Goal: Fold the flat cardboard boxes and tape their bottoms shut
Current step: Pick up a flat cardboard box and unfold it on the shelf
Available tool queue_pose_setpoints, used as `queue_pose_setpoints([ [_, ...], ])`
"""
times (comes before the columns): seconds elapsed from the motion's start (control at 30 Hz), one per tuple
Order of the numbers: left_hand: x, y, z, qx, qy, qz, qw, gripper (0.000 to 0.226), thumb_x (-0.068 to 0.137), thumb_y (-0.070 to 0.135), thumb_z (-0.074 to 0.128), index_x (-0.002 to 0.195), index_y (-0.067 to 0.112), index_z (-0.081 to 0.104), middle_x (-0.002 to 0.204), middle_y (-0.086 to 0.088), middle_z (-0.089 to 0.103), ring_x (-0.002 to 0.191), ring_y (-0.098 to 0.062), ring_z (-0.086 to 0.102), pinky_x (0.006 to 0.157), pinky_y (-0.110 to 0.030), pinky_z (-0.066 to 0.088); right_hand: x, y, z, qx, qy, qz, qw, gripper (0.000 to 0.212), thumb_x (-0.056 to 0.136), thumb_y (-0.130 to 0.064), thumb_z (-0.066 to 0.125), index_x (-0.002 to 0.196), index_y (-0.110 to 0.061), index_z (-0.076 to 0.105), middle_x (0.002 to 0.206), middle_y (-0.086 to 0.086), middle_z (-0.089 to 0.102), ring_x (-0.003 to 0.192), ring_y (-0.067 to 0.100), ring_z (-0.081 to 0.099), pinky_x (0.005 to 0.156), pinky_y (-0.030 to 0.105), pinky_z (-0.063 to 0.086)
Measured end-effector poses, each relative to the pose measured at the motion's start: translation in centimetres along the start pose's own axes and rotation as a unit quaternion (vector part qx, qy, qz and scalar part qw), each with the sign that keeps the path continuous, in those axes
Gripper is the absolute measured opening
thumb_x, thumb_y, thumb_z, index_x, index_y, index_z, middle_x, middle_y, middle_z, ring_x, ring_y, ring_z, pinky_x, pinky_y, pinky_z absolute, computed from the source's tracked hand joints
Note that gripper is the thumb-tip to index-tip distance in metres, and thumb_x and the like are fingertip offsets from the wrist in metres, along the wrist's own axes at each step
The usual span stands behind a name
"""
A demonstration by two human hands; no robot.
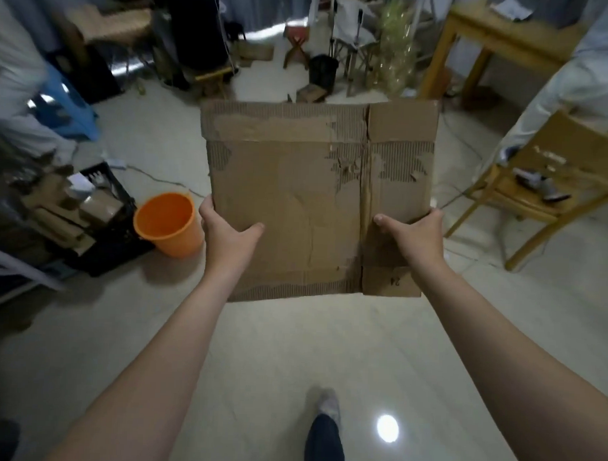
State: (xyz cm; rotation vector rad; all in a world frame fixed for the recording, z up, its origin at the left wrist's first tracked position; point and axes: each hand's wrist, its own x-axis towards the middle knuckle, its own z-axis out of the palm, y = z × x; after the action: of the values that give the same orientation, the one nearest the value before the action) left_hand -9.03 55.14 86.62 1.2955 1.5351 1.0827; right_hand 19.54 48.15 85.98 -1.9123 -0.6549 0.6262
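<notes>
The person stood holding a flat cardboard box (297,195) out in front of the body, in the air above the pale tiled floor (274,350) and touching nothing else. It was unfolded, its broad face tilted up toward the holder, with torn patches showing the corrugation near the top edge and a vertical crease running down its right part.

The left hand (226,231) took the box by its left edge, low down. Its grip was a pinch, with the thumb lying across the face and the fingers hidden behind the sheet. The right hand (416,234) matched it on the right edge at the same height, thumb on the front beside the crease and fingers out of sight behind, so that grip pinched the cardboard as well. Both forearms were stretched forward.

An orange bucket (168,222) stood on the floor just left of the box, next to a black crate (114,203) stuffed with cardboard scraps. A wooden chair (556,177) with small things on its seat stood to the right, and a wooden table (502,37) stood further back. One foot (329,403) showed below.
</notes>
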Motion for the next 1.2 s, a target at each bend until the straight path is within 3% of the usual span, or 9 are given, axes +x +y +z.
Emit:
queue_pose_setpoints([
  [0.1, 5.9, 5.2, 0.2, -0.014, 0.0, 0.01, 1.0, 0.092, 0.079, 0.015, 0.082, 0.149, 0.023, 0.023, 0.141, -0.003, 0.048, 0.121, -0.02, 0.054, 0.098, -0.035, 0.049, 4.9, -5.8, 1.7, 0.024, -0.019, 0.005, 1.0, 0.091, 0.067, -0.042, 0.091, 0.132, -0.013, 0.035, 0.118, -0.003, 0.046, 0.108, 0.017, 0.049, 0.09, 0.036, 0.048],
  [0.23, 13.7, 10.7, 0.9, -0.008, 0.018, 0.019, 1.0, 0.089, 0.081, 0.018, 0.081, 0.148, 0.025, 0.023, 0.143, -0.005, 0.044, 0.118, -0.02, 0.053, 0.08, -0.021, 0.046, 11.3, -12.9, 5.3, 0.035, -0.043, -0.004, 0.998, 0.089, 0.069, -0.043, 0.09, 0.133, -0.013, 0.034, 0.119, -0.002, 0.045, 0.106, 0.018, 0.047, 0.085, 0.034, 0.045],
  [0.37, 21.5, 14.7, 1.4, -0.002, 0.04, 0.018, 0.999, 0.089, 0.087, 0.017, 0.076, 0.153, 0.028, 0.017, 0.15, -0.004, 0.038, 0.124, -0.022, 0.049, 0.092, -0.034, 0.048, 18.0, -18.8, 9.3, 0.038, -0.053, -0.018, 0.998, 0.085, 0.068, -0.044, 0.09, 0.126, -0.018, 0.034, 0.124, 0.001, 0.048, 0.108, 0.019, 0.048, 0.089, 0.037, 0.048],
  [0.5, 29.2, 16.7, 1.7, -0.009, 0.04, 0.027, 0.999, 0.086, 0.089, 0.018, 0.073, 0.152, 0.031, 0.016, 0.148, -0.003, 0.04, 0.117, -0.018, 0.049, 0.088, -0.034, 0.049, 24.1, -23.3, 14.3, 0.035, -0.041, -0.008, 0.999, 0.092, 0.065, -0.045, 0.091, 0.131, -0.014, 0.035, 0.135, 0.008, 0.05, 0.12, 0.028, 0.053, 0.102, 0.05, 0.05],
  [0.63, 38.9, 17.8, 2.5, 0.001, 0.04, 0.047, 0.998, 0.089, 0.087, 0.018, 0.074, 0.153, 0.03, 0.015, 0.147, -0.005, 0.04, 0.123, -0.023, 0.051, 0.098, -0.044, 0.053, 30.9, -27.7, 20.7, 0.033, -0.036, -0.017, 0.999, 0.092, 0.064, -0.045, 0.091, 0.13, -0.014, 0.035, 0.135, 0.009, 0.05, 0.124, 0.032, 0.051, 0.103, 0.054, 0.049],
  [0.8, 53.9, 17.9, 3.0, 0.009, 0.032, 0.049, 0.998, 0.088, 0.091, 0.014, 0.071, 0.155, 0.027, 0.012, 0.153, -0.006, 0.035, 0.133, -0.027, 0.046, 0.108, -0.046, 0.047, 39.2, -33.1, 30.7, 0.048, -0.019, -0.046, 0.998, 0.089, 0.068, -0.04, 0.09, 0.133, -0.015, 0.036, 0.134, 0.007, 0.051, 0.121, 0.028, 0.053, 0.099, 0.046, 0.051],
  [0.97, 68.1, 19.8, 3.4, 0.015, 0.01, 0.04, 0.999, 0.088, 0.09, 0.008, 0.072, 0.155, 0.022, 0.014, 0.152, -0.009, 0.038, 0.132, -0.026, 0.048, 0.106, -0.036, 0.043, 47.2, -38.0, 39.5, 0.035, -0.013, -0.016, 0.999, 0.091, 0.069, -0.04, 0.09, 0.136, -0.013, 0.035, 0.137, 0.01, 0.052, 0.124, 0.03, 0.053, 0.101, 0.044, 0.05],
  [1.07, 75.4, 21.4, 4.4, 0.021, 0.001, 0.049, 0.999, 0.088, 0.089, 0.007, 0.071, 0.155, 0.021, 0.015, 0.15, -0.009, 0.04, 0.131, -0.025, 0.049, 0.111, -0.041, 0.043, 51.9, -40.8, 43.5, 0.042, -0.005, -0.014, 0.999, 0.091, 0.069, -0.039, 0.091, 0.136, -0.012, 0.035, 0.136, 0.011, 0.053, 0.123, 0.029, 0.055, 0.098, 0.039, 0.048],
  [1.2, 84.3, 22.9, 7.1, 0.022, -0.013, 0.058, 0.998, 0.086, 0.089, 0.005, 0.071, 0.154, 0.022, 0.017, 0.148, -0.008, 0.04, 0.13, -0.024, 0.048, 0.111, -0.039, 0.042, 58.6, -43.3, 47.9, 0.04, 0.008, -0.011, 0.999, 0.09, 0.07, -0.036, 0.09, 0.135, -0.01, 0.034, 0.135, 0.011, 0.053, 0.121, 0.028, 0.055, 0.093, 0.034, 0.045],
])
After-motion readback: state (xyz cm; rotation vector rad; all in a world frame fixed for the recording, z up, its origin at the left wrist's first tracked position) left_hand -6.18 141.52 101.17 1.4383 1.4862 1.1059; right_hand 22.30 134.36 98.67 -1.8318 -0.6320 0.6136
